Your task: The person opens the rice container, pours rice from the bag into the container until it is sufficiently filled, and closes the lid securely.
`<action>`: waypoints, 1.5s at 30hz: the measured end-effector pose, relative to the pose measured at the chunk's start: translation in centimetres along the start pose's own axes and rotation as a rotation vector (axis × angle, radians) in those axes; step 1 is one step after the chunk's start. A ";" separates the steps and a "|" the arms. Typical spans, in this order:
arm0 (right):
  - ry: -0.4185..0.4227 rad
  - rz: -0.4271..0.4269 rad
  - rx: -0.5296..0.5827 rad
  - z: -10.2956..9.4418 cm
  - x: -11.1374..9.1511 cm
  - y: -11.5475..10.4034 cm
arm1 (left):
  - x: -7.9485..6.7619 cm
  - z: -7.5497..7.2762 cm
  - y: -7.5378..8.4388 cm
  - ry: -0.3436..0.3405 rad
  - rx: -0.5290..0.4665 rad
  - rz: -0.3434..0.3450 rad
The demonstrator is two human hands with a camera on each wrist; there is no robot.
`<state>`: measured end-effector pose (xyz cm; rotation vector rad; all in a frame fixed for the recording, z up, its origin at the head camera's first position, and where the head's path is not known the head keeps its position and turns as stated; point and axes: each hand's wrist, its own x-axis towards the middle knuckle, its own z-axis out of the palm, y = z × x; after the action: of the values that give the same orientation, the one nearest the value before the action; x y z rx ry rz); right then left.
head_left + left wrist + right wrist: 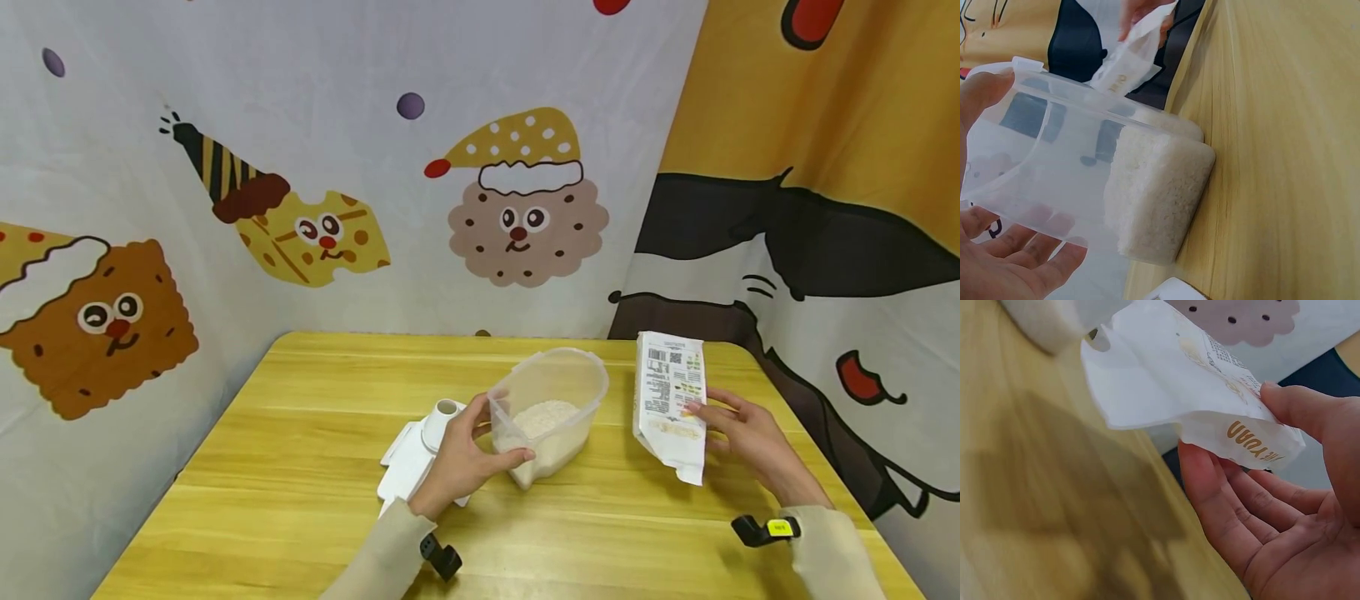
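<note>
A clear plastic container (551,417) partly filled with white rice (1154,187) stands tilted on the table. My left hand (468,450) grips it near the rim, thumb on one side and fingers on the other. To its right, my right hand (750,433) holds a white paper rice bag (670,400) above the table, thumb on the printed face and fingers behind. The bag (1166,375) looks flattened, its torn end pointing down toward the container's side. Whether any rice is left inside the bag cannot be seen.
Left of the container, partly behind my left hand, lies a white plastic lid-like piece (408,467) with a round spout or cup (442,417). The wooden table (285,483) ends against a cartoon-print curtain (337,83) at the back and sides.
</note>
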<state>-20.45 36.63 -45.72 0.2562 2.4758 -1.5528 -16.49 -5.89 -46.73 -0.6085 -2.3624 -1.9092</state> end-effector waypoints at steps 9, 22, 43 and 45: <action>-0.042 0.069 -0.070 -0.5 0.0 1.9 | 0.0 0.0 -0.3 -0.006 -0.002 0.008; -0.089 0.134 -0.165 -1.2 -0.1 2.8 | 0.1 0.0 -0.1 -0.006 -0.010 -0.004; -0.002 -0.100 -0.510 -1.2 -1.4 1.2 | 0.0 0.0 -0.1 -0.002 -0.014 0.000; 0.017 -0.147 -0.520 -0.9 -1.6 0.9 | 0.0 0.1 -0.1 -0.002 -0.014 0.000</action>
<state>-18.76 37.76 -45.66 0.0014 2.8503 -0.8940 -16.50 -5.85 -46.84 -0.6119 -2.3526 -1.9280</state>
